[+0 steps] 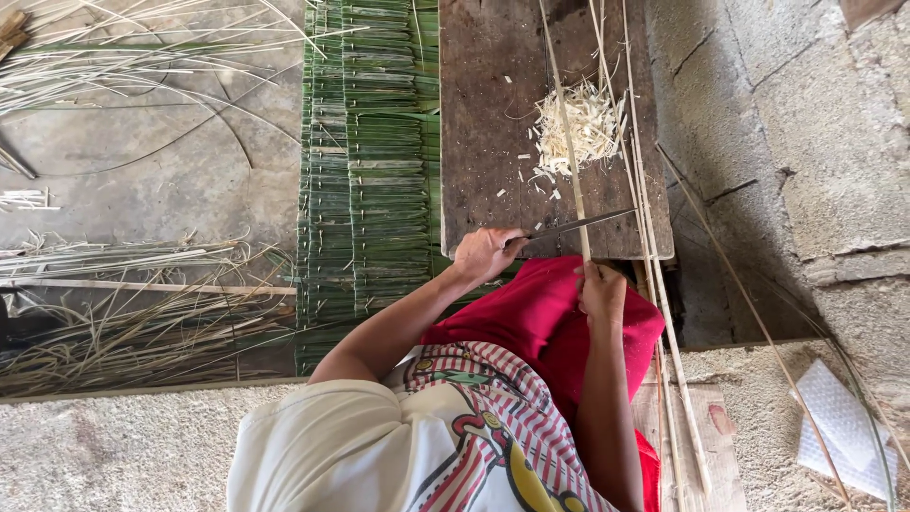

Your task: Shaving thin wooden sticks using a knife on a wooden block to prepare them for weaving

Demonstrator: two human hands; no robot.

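Observation:
My left hand (485,252) grips the handle of a knife (580,224), whose thin blade lies sideways across the near edge of a worn wooden board (488,114). My right hand (602,289) pinches the near end of a long pale stick (566,123) that runs away from me over the board. The blade meets this stick just above my right hand. A heap of pale shavings (592,128) lies on the board beside the stick. A red cloth (536,313) covers my lap under both hands.
Stitched panels of green palm leaves (370,161) lie left of the board. Several more pale sticks (648,237) run along the board's right edge. Dry leaf strips (123,322) litter the floor at left. Concrete blocks (806,142) stand at right, with a white sheet (839,427) below.

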